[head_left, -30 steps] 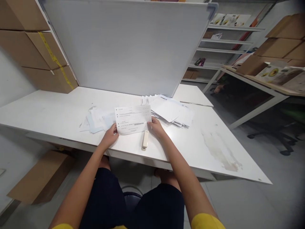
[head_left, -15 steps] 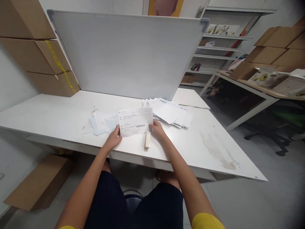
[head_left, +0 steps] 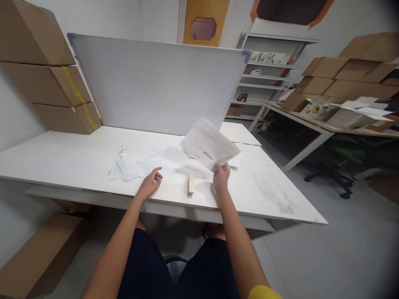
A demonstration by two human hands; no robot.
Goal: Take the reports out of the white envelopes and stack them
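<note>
A printed sheet of paper (head_left: 209, 143), smeared by motion, is pinched at its lower edge by my right hand (head_left: 221, 176). It is held tilted above the pile of papers (head_left: 236, 161) on the right, hiding most of that pile. My left hand (head_left: 151, 182) rests low over the desk with its fingers loosely apart and nothing in them. Just beyond it lie loose white and pale blue papers (head_left: 127, 166). Between my hands a cream stapler (head_left: 191, 185) lies on the white desk (head_left: 93, 155).
A whiteboard (head_left: 158, 87) leans at the back of the desk. Cardboard boxes (head_left: 62, 87) are stacked at the left end. Another box (head_left: 40, 249) is on the floor. To the right are a shelf rack (head_left: 264, 79) and a second table (head_left: 299, 118) bearing boxes.
My left hand has let go of the printed sheet. The right hand has carried it right and up, over the right-hand pile. The view has turned slightly to the right.
</note>
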